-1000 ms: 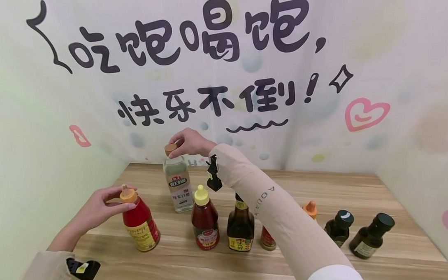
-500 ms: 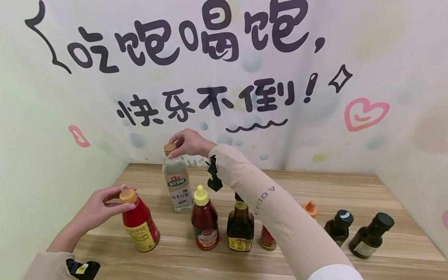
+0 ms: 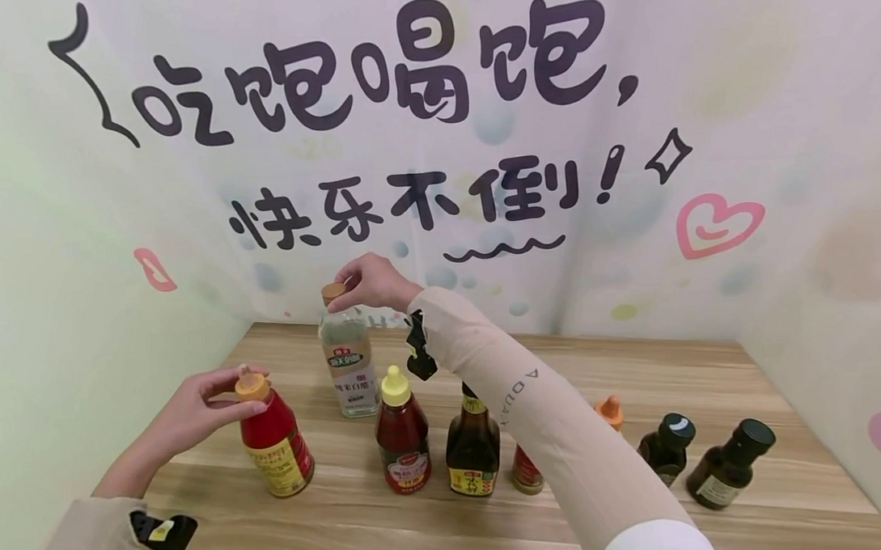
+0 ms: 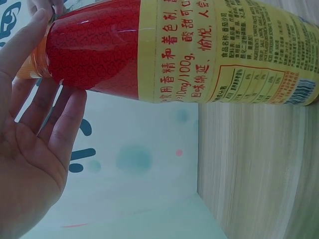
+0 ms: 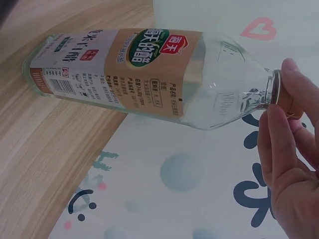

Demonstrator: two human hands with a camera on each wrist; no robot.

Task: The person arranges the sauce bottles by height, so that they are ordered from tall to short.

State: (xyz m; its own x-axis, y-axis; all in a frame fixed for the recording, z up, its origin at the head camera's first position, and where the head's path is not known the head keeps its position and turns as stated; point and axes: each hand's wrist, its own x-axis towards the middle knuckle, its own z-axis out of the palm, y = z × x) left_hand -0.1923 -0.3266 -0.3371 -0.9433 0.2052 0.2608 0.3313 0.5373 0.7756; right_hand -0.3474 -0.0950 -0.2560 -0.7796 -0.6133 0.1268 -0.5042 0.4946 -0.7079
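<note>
In the head view, my left hand [image 3: 206, 408] holds a red ketchup bottle [image 3: 269, 424] round its orange cap, thumb on the near side. The left wrist view shows the bottle's yellow label [image 4: 234, 52] and the fingers at its neck. Farther back, my right hand [image 3: 373, 282] reaches across to a clear glass white vinegar bottle [image 3: 348, 365] and pinches its brown cap [image 5: 289, 102] between thumb and fingers. Both bottles stand upright on the wooden table [image 3: 374, 519].
Right of the ketchup stand a yellow-capped sauce bottle [image 3: 403, 440], a dark soy sauce bottle [image 3: 473, 438] and a small red bottle [image 3: 527, 472]. My right forearm partly hides an orange-capped bottle [image 3: 610, 412]. Two dark black-capped bottles [image 3: 666, 449] stand at the right. A printed cloth [image 3: 483, 293] hangs behind.
The vinegar bottle's label has shifted slightly left, as if the bottle turned a little under my right hand. My left hand and the ketchup bottle stay put.
</note>
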